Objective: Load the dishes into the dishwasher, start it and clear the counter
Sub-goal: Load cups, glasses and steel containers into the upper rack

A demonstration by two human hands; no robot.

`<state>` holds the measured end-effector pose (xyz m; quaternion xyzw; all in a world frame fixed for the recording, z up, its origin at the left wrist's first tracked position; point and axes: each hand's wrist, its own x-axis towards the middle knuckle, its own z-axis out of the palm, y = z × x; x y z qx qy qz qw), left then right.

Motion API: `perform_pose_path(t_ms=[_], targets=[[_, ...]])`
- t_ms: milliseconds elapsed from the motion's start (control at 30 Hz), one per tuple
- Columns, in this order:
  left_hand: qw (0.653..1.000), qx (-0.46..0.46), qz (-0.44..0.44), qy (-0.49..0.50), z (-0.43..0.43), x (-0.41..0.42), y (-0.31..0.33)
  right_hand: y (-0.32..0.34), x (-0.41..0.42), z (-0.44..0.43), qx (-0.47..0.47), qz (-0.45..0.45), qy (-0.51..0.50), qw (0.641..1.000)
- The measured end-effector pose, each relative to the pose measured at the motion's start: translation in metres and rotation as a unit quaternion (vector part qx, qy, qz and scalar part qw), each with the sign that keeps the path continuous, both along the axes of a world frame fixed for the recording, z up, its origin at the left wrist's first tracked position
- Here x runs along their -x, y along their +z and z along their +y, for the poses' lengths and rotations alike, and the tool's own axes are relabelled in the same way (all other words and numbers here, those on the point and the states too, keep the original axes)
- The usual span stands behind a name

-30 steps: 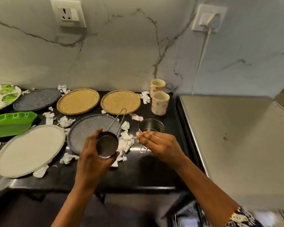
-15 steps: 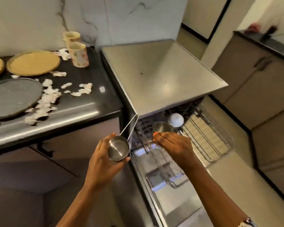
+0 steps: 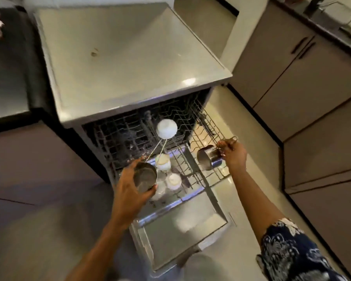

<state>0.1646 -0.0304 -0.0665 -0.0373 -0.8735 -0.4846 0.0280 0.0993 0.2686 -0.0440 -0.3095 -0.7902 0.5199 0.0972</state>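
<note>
My left hand (image 3: 128,187) grips a small steel pan (image 3: 145,177) by its bowl, its wire handle pointing up and away over the open dishwasher (image 3: 130,63). My right hand (image 3: 232,154) holds a second steel cup (image 3: 208,159) by its handle, tilted on its side above the right part of the pulled-out upper rack (image 3: 207,126). A white bowl (image 3: 166,128) sits upside down in that rack. Pale cups (image 3: 163,162) stand in the lower rack beneath my left hand.
The dishwasher door (image 3: 182,230) lies open flat toward me. A black counter (image 3: 6,78) runs along the left. Brown cabinets (image 3: 304,74) stand to the right, with pale floor (image 3: 251,122) between them and the racks.
I have turned from the counter to the dishwasher, carrying both steel vessels. My right hand has moved out over the right side of the rack and tilted its cup.
</note>
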Motion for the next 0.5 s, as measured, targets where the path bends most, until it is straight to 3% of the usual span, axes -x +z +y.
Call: perform_pose_path(t_ms=[67, 167, 367, 500], targets=[[0.999, -0.002, -0.027, 0.044, 0.033, -0.007, -0.013, -0.029, 0.011, 0.032, 0.123, -0.045, -0.015, 0.991], [0.996, -0.001, -0.039, 0.079, 0.063, -0.012, -0.016, -0.07, 0.019, 0.055, 0.218, -0.107, -0.01, 0.97], [0.988, 0.025, -0.081, 0.126, 0.086, -0.016, -0.03, -0.117, 0.02, 0.05, 0.333, -0.178, 0.055, 0.924], [0.985, 0.034, -0.095, 0.139, 0.101, -0.018, -0.036, -0.144, 0.026, 0.055, 0.362, -0.205, 0.036, 0.909]])
